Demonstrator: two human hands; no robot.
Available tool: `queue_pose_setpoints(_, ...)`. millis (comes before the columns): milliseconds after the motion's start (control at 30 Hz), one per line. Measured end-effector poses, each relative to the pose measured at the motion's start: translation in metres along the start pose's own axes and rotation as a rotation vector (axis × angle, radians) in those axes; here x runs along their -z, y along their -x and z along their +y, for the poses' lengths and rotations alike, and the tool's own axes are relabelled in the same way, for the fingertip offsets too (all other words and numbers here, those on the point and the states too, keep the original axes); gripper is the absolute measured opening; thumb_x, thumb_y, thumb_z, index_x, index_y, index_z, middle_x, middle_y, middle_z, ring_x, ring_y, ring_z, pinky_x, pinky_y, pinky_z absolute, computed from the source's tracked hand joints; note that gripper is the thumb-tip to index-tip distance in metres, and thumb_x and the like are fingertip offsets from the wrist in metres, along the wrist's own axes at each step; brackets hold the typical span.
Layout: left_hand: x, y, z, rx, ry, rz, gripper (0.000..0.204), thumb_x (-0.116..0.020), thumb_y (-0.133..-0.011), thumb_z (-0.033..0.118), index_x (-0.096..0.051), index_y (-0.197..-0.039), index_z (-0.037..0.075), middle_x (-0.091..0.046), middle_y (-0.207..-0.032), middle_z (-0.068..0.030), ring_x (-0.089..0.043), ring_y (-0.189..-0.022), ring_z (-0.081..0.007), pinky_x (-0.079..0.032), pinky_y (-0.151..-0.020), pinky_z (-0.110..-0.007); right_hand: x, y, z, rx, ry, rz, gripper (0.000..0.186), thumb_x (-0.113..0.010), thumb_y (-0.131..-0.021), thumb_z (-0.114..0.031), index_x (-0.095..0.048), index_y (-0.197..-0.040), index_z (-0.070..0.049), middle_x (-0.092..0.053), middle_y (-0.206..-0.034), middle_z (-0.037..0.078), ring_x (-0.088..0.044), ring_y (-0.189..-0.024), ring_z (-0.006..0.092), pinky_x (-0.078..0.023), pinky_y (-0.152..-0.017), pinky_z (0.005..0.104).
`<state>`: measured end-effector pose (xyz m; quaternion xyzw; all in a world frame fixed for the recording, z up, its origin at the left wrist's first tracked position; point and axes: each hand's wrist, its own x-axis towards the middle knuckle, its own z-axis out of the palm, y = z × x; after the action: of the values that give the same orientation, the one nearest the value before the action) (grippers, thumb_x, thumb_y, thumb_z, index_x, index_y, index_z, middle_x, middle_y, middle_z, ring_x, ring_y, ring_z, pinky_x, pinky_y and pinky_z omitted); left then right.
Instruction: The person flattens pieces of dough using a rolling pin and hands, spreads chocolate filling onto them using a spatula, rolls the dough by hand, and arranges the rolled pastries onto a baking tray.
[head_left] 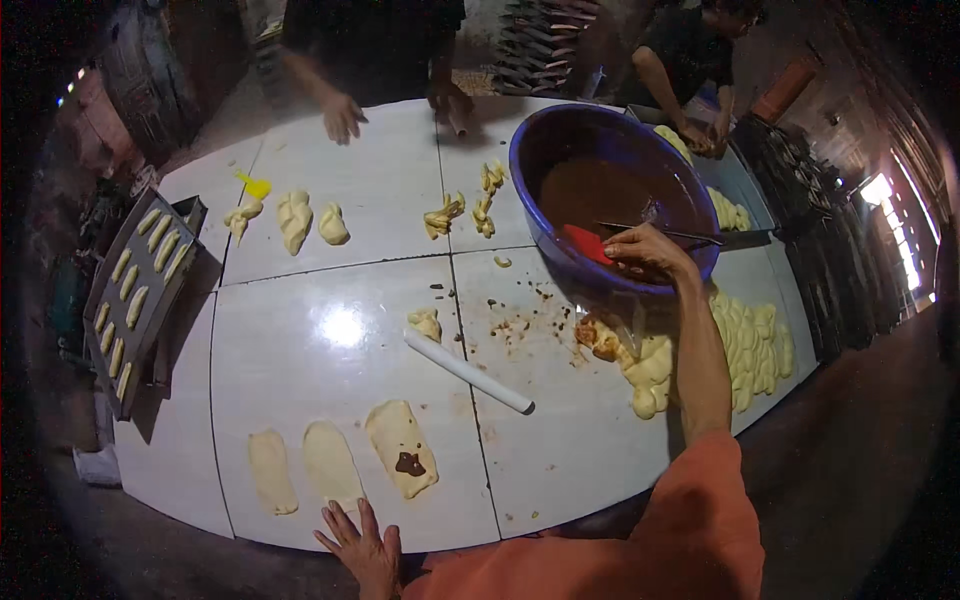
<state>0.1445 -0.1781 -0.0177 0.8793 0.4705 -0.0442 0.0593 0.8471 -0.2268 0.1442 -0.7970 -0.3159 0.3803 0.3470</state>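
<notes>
While the red scraper [585,244] is at the near left rim of the blue tub [524,190], clamped in the fingers of the right hand [648,252], a shallow scoop of brown mixture [590,195], wiped there, should drip least. The left hand [365,552], fingers spread apart, touches the middle dough strip [330,460] lightly. Whatever lies under the scraper is hidden; the far co-worker's [370,50] head is cut off.
</notes>
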Motion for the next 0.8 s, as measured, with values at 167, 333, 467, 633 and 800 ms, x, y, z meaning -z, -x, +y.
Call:
queue_pose_setpoints(167,-0.004,0.002,-0.003,-0.037,0.009,0.078,0.07,-0.047,-0.105,0.059,-0.045,-0.16,0.015,-0.014,-0.172,-0.0297,-0.012,-0.159,-0.0515,-0.002,-0.12,-0.077,-0.007,0.015,-0.007,0.014,-0.133,0.08,0.04,-0.08,-0.096,-0.026,-0.074,-0.121,0.006,-0.07,-0.08,0.006,-0.054,-0.055,0.008,-0.041,-0.05,0.0235)
queue_pose_setpoints(333,0.014,0.003,0.002,0.014,0.156,-0.004,0.081,-0.06,-0.098,0.051,-0.041,-0.156,-0.003,-0.02,-0.166,-0.0392,-0.013,-0.158,-0.0526,-0.003,-0.122,-0.074,-0.03,0.031,-0.026,-0.021,-0.109,-0.005,0.04,-0.078,-0.097,-0.026,-0.074,-0.123,0.003,-0.071,-0.083,0.005,-0.058,-0.062,0.0074,-0.042,-0.051,0.023)
queue_pose_setpoints(467,0.031,0.005,-0.004,0.042,0.243,-0.041,0.092,-0.074,-0.091,0.048,-0.037,-0.157,-0.005,-0.026,-0.164,-0.0375,-0.02,-0.155,-0.0534,-0.007,-0.123,-0.071,-0.089,0.06,-0.084,0.113,0.054,-0.028,0.04,-0.078,-0.095,-0.028,-0.076,-0.12,0.003,-0.071,-0.084,0.003,-0.059,-0.066,0.0071,-0.045,-0.055,0.0268)
queue_pose_setpoints(633,0.015,-0.007,-0.002,-0.065,0.19,0.082,0.088,-0.061,-0.097,0.063,-0.039,-0.161,0.008,-0.024,-0.171,-0.0272,-0.02,-0.158,-0.0471,-0.009,-0.12,-0.076,-0.185,0.091,-0.118,0.175,0.156,-0.231,0.033,-0.078,-0.091,-0.019,-0.078,-0.116,0.003,-0.074,-0.081,0.008,-0.064,-0.065,0.0107,-0.051,-0.057,0.0288)
queue_pose_setpoints(800,0.017,0.0,-0.008,-0.059,0.251,0.104,0.083,-0.063,-0.098,0.06,-0.039,-0.163,0.014,-0.026,-0.17,-0.0257,-0.023,-0.158,-0.045,-0.012,-0.12,-0.076,-0.334,0.106,-0.113,0.599,0.285,-0.46,0.024,-0.074,-0.095,-0.021,-0.08,-0.114,-0.007,-0.079,-0.093,0.017,-0.074,-0.075,0.0266,-0.057,-0.064,0.0384)
